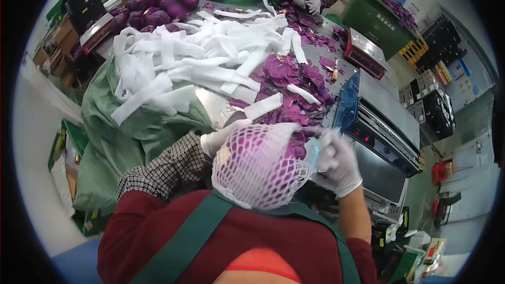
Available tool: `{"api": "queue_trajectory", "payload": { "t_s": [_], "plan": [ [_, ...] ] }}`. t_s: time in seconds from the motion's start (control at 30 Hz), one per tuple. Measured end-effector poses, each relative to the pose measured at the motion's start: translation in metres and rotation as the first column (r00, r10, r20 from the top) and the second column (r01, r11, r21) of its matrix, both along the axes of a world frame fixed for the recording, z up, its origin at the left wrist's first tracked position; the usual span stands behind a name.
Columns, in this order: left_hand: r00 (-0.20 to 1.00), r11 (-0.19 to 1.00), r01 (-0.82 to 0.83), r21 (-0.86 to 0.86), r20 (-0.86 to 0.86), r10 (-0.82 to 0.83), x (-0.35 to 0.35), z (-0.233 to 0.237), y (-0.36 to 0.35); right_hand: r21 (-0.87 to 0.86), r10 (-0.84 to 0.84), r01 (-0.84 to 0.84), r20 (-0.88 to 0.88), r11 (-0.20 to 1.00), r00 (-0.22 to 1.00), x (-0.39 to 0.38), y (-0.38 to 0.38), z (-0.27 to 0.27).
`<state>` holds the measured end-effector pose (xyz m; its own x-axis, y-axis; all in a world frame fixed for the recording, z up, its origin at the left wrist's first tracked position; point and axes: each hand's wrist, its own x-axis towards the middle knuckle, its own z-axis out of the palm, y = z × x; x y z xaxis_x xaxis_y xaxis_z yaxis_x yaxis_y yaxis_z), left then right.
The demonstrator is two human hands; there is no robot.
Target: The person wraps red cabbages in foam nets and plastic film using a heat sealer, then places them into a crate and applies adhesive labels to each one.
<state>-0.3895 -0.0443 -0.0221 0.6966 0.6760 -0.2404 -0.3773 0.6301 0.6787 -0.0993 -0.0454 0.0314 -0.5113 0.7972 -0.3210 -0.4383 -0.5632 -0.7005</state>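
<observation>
A purple cabbage [263,152] is held close to my chest, wrapped in a white foam net [252,179]. My left hand [218,139], in a white glove, is closed on the cabbage's upper left side, its fingers partly hidden behind it. To the right of the net is my right hand [336,160], also gloved and blurred, with its fingers curled. A small light blue thing [314,152] shows at its fingertips, too smeared to name. Beyond the cabbage, loose purple leaves [286,73] and a heap of white foam nets [194,52] cover the metal table [213,108].
Whole purple cabbages [158,10] are piled at the back left. A wrapping machine [381,137] stands at the right, with a red scale [365,52] behind it. Across the table a co-worker's gloved hands [307,2] handle leaves. A green bin [379,21] holds leaves.
</observation>
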Motion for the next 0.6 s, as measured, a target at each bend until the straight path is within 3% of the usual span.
{"api": "queue_trajectory", "payload": {
  "t_s": [0.03, 0.13, 0.23, 0.27, 0.37, 0.5, 0.6],
  "plan": [
    [0.994, 0.994, -0.06, -0.092, 0.086, 0.068, 0.007, -0.002, -0.011, -0.058, 0.106, -0.099, 0.118, 0.993, 0.987, 0.005, -0.014, -0.011],
    [0.955, 0.967, -0.135, -0.218, 0.233, 0.185, 0.023, -0.018, -0.038, -0.004, 0.213, -0.214, -0.083, 0.977, 0.974, 0.01, -0.038, -0.047],
    [0.915, 0.948, -0.194, -0.251, 0.301, 0.267, 0.03, -0.029, -0.049, 0.287, 0.072, -0.146, 0.255, 0.947, 0.964, -0.01, -0.053, -0.035],
    [0.903, 0.943, -0.215, -0.252, 0.316, 0.291, 0.03, -0.032, -0.048, 0.23, 0.161, -0.202, 0.184, 0.952, 0.97, -0.009, -0.054, -0.037],
    [0.875, 0.933, -0.262, -0.247, 0.347, 0.337, 0.03, -0.03, -0.034, 0.311, 0.027, -0.101, 0.235, 0.945, 0.972, -0.032, -0.061, -0.035],
    [0.845, 0.923, -0.305, -0.236, 0.38, 0.377, 0.035, -0.019, -0.009, 0.282, -0.237, 0.156, 0.283, 0.947, 0.929, -0.047, -0.048, -0.051],
    [0.84, 0.914, -0.331, -0.235, 0.368, 0.399, 0.035, -0.01, 0.005, 0.334, -0.378, 0.292, 0.231, 0.896, 0.896, -0.056, -0.035, -0.049]
  ]
}}
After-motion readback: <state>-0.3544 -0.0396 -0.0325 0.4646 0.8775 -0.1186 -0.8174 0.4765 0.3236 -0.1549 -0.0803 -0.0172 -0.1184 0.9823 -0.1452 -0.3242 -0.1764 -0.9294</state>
